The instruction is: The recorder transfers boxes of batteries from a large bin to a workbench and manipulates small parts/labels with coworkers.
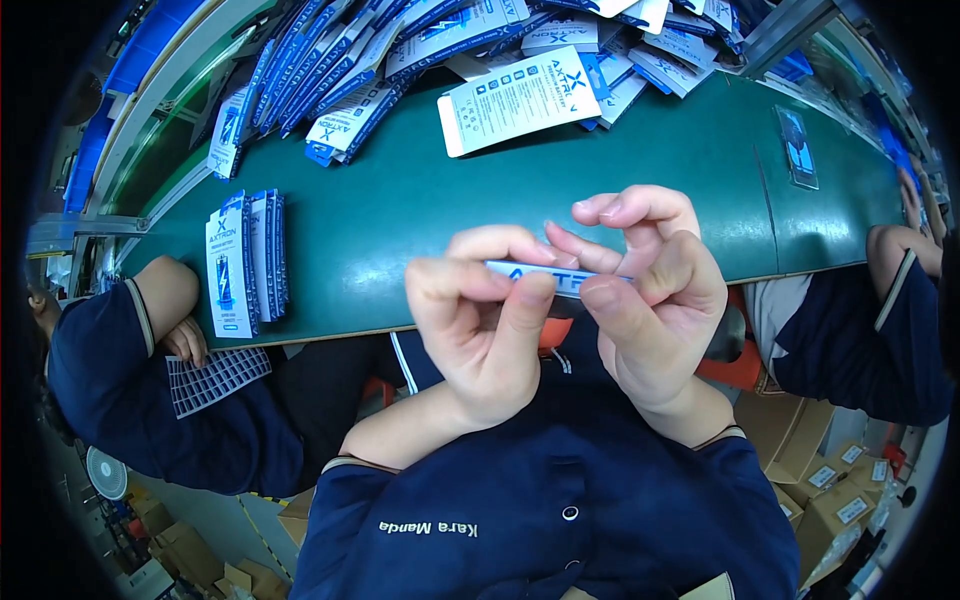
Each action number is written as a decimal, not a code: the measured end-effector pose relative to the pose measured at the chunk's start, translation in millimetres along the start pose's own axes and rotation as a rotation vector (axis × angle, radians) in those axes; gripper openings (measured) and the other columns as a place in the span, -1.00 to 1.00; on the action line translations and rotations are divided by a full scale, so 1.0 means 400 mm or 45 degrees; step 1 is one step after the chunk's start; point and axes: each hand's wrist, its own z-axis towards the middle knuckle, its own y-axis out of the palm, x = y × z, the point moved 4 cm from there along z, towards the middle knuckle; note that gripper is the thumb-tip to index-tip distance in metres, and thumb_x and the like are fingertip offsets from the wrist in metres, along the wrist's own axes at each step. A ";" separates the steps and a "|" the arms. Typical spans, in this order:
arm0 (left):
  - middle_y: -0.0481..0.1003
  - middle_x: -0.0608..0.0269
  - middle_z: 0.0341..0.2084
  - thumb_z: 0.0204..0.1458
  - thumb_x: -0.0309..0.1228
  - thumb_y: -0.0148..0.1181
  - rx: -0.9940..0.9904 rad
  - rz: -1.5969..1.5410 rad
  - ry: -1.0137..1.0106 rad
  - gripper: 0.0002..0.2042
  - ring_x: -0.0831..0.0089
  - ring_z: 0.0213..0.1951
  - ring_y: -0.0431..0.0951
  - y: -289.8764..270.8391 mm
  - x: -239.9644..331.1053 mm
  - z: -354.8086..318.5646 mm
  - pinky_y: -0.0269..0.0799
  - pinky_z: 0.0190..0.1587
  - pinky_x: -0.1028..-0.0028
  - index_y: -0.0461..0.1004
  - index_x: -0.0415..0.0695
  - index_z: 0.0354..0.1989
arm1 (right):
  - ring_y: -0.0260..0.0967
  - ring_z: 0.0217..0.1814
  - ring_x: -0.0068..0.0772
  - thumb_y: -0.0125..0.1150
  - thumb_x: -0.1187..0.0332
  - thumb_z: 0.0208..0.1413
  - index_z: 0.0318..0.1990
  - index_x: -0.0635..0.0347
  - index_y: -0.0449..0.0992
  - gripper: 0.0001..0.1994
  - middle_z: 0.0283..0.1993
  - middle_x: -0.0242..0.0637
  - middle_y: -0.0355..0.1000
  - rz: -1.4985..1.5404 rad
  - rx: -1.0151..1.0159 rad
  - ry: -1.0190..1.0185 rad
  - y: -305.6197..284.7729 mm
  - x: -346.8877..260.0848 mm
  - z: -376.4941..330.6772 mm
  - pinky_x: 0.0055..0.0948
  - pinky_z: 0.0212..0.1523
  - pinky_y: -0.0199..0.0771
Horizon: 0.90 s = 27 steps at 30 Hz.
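Just above the near edge of the green table (380, 230), I hold a slim blue-and-white carton (550, 272) edge-on between both hands. The thumb and fingers of my left hand (485, 330) pinch its left end. At the right end, my right hand (660, 310) grips it between thumb and forefinger, with other fingers raised and curled. Only a narrow printed side of the carton shows; fingers cover the rest. To the left stands a short row of similar cartons (230, 265). A white printed carton (520, 100) lies beyond my hands.
A large heap of blue-and-white cartons (370, 60) spreads along the far side. A clear-wrapped flat item (797, 147) lies at the right. People in dark shirts sit on both sides; the left one has a grey grid tray (218, 380) on the lap. Cardboard boxes (840, 505) stand behind at right.
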 end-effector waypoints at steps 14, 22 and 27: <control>0.36 0.00 0.08 0.29 0.06 -0.18 0.460 -0.436 -1.205 -0.43 0.31 0.04 0.45 -0.129 0.010 0.026 0.35 0.13 0.35 0.10 -0.13 0.28 | 0.42 -0.02 -0.28 0.21 0.39 -0.04 -0.26 0.16 0.52 -0.83 -0.12 -0.28 0.48 -1.147 -0.903 -0.492 0.075 -0.032 0.017 -0.13 0.12 0.39; 0.49 -0.01 -0.02 0.22 -0.53 0.01 0.518 0.756 -0.299 -0.61 0.38 -0.02 0.53 -0.479 0.250 0.097 0.43 0.07 0.45 0.29 -0.38 0.21 | -0.07 0.50 0.04 0.31 0.34 -0.06 -0.28 0.15 0.52 -0.81 0.42 -0.18 0.10 -1.723 -1.021 -0.426 -0.018 0.145 0.091 0.24 0.40 -0.09; 0.46 -0.05 0.01 0.22 -0.41 0.11 0.486 1.498 -0.368 -0.69 0.33 0.01 0.47 -0.836 0.289 0.086 0.34 0.09 0.36 0.46 -0.29 0.08 | -0.17 0.54 -0.10 0.13 0.37 0.04 -0.38 0.25 0.57 -0.85 0.42 -0.25 0.12 -2.324 -0.825 -0.506 -0.153 0.168 0.171 0.24 0.41 -0.19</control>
